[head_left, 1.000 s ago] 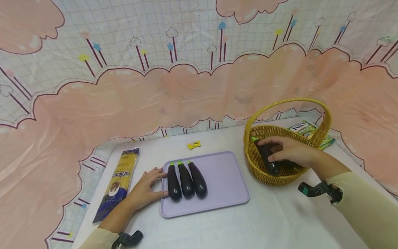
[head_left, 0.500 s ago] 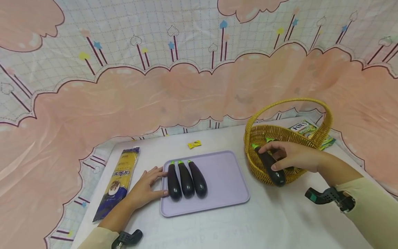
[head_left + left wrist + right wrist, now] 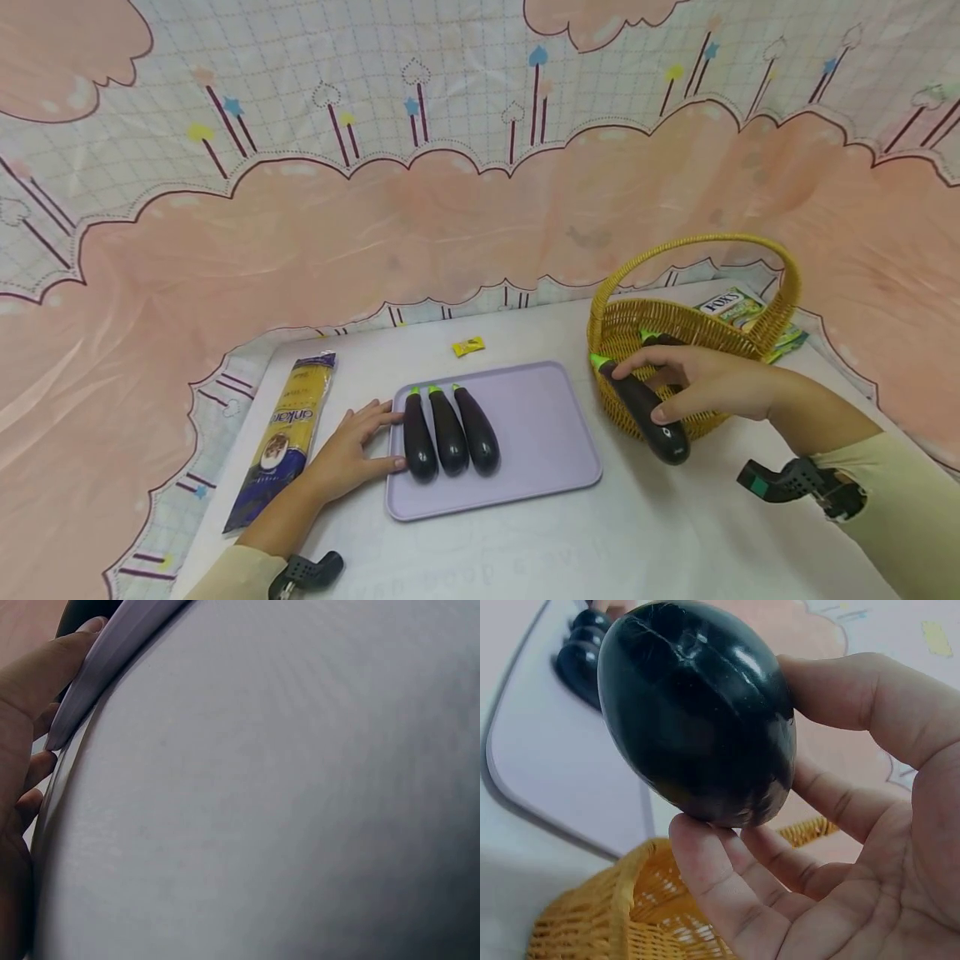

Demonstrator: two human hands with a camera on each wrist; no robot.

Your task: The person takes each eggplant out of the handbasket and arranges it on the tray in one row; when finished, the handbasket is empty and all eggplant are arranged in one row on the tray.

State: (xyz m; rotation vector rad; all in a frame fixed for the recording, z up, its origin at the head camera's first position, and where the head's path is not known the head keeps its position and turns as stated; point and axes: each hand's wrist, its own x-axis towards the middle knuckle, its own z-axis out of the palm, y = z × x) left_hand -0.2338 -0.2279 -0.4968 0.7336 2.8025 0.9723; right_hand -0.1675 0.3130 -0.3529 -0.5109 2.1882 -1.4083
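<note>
My right hand (image 3: 708, 383) grips a dark eggplant (image 3: 648, 417) with a green stem end, tilted in front of the basket's near left rim. In the right wrist view the eggplant's glossy round end (image 3: 697, 712) fills the space between thumb and fingers. Another eggplant (image 3: 660, 338) shows inside the yellow wicker basket (image 3: 615, 321), partly covered by the hand. On the lilac tray (image 3: 540, 442) three eggplants (image 3: 450, 437) lie side by side at the left. My left hand (image 3: 352, 454) rests at the tray's left edge, thumb and fingertips touching the rim.
A yellow and blue packet (image 3: 285, 442) lies left of the left hand. Behind the tray sits a small yellow wrapped candy (image 3: 468, 347). A green FOX'S packet (image 3: 738, 312) lies behind the basket, whose tall handle (image 3: 697, 240) arches above it. A printed cloth hangs behind.
My right hand has lifted the eggplant out of the basket and brought it toward me, past the near rim. The second eggplant in the basket came into view. The left hand has stayed at the tray.
</note>
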